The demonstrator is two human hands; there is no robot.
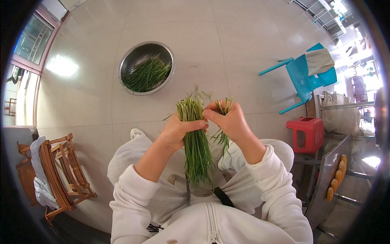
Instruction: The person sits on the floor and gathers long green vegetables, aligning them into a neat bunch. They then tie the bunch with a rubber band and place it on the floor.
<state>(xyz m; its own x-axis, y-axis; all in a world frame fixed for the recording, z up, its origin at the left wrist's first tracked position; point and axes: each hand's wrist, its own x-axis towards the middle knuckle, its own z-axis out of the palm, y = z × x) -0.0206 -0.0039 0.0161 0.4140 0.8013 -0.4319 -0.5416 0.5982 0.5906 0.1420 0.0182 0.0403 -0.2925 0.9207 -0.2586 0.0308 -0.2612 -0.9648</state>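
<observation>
My left hand [179, 129] grips a thick bunch of green chives [196, 149], its pale cut ends pointing away from me and the leaves hanging toward my lap. A smaller clump of chives [225, 141] is held in my right hand [228, 117], stems poking up between thumb and fingers and leaves drooping below. The right fingertips are close beside the big bunch, near its stem ends; whether they touch it I cannot tell. On the floor ahead and to the left stands a steel basin [128, 55] with a loose heap of chives [149, 73] in it.
Wooden folding chairs [65, 170] stand at the left with cloth on them. To the right are a blue plastic chair [300, 76] bearing a cloth [319, 61], a red plastic stool [305, 134], and a table [324, 180] with several corn cobs [336, 177]. Pale tiles [195, 39] cover the floor.
</observation>
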